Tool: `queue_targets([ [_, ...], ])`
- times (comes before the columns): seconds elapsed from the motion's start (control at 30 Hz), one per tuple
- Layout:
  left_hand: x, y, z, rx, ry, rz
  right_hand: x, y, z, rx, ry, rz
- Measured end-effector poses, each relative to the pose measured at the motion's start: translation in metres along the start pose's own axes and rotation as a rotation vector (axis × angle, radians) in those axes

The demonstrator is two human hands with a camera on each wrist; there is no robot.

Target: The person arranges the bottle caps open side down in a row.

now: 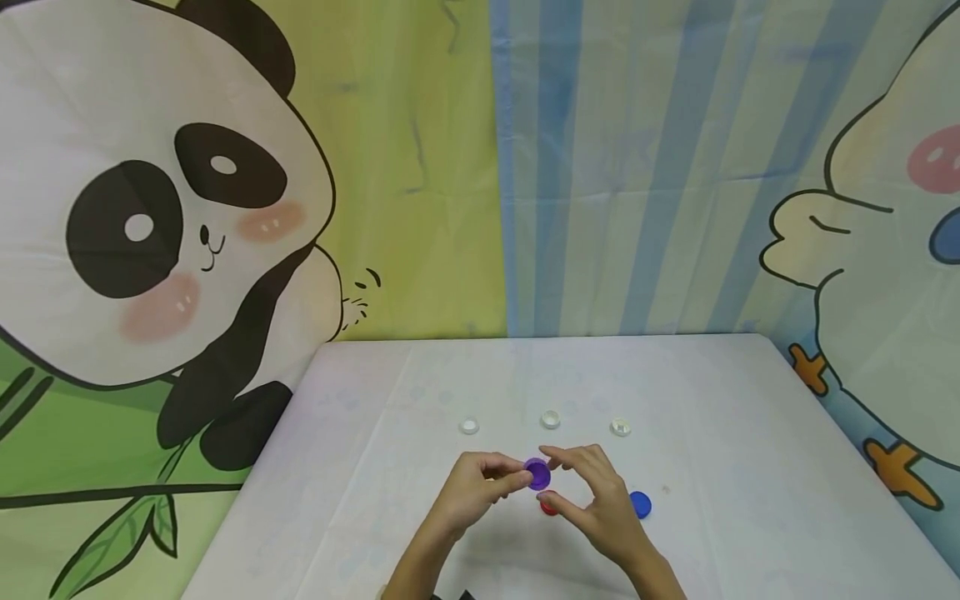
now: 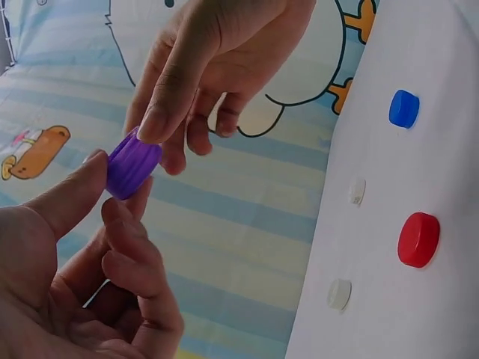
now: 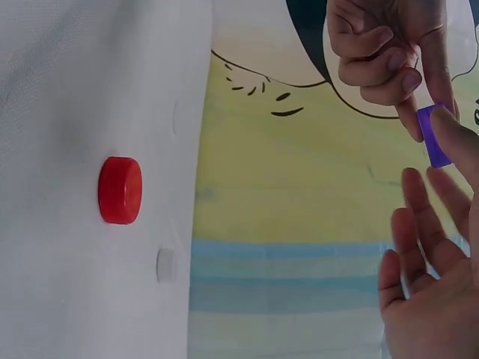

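Note:
A purple bottle cap [image 1: 537, 473] is held above the table, its hollow side towards the head camera. My left hand [image 1: 483, 492] pinches it between thumb and fingertips, as the left wrist view shows from close by. The right hand [image 1: 600, 504] is spread at the cap's other side, fingers apart; its thumb overlaps the cap [image 3: 434, 138] in the right wrist view. Below the hands a red bottle cap [image 2: 419, 239] lies on the table, partly covered by the right thumb in the head view. A blue bottle cap [image 1: 641, 504] lies beside the right hand.
Farther back on the white table [image 1: 375, 467] lie three white caps in a loose row: a left one [image 1: 468, 426], a middle one [image 1: 550, 419] and a right one [image 1: 620, 427]. Behind the table hangs a printed curtain [image 1: 420, 208] with a panda.

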State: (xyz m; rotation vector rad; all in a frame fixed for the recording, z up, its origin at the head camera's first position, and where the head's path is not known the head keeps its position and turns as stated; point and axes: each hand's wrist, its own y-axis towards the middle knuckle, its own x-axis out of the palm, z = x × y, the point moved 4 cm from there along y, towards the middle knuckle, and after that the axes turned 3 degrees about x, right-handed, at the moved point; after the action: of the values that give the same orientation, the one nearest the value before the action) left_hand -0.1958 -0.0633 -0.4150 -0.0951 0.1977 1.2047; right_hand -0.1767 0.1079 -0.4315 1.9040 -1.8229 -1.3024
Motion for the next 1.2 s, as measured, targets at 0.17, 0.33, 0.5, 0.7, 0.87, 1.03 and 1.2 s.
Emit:
queue_targets([
  [0.17,-0.002,-0.004,0.016,0.121,0.141,0.105,0.002,-0.002,0.002,0.174,0.024,-0.092],
  [0.33,-0.003,-0.003,0.018,0.347,0.226,0.212,0.000,0.003,-0.009,0.307,0.136,-0.153],
  [0.5,-0.001,0.001,0.008,0.631,0.334,0.250,0.004,0.000,0.003,0.397,0.286,-0.259],
  [0.7,0.000,0.001,0.007,0.807,0.392,0.241,0.006,-0.001,0.017,0.406,0.492,-0.311],
  [0.87,0.003,-0.001,0.013,0.852,0.396,0.215,0.004,0.000,0.017,0.451,0.554,-0.305],
  [1.03,0.005,-0.008,0.029,0.884,0.401,0.185,0.004,0.001,0.014,0.452,0.606,-0.300],
  [1.2,0.006,-0.014,0.042,0.901,0.417,0.157,0.005,0.001,0.013,0.473,0.638,-0.303],
])
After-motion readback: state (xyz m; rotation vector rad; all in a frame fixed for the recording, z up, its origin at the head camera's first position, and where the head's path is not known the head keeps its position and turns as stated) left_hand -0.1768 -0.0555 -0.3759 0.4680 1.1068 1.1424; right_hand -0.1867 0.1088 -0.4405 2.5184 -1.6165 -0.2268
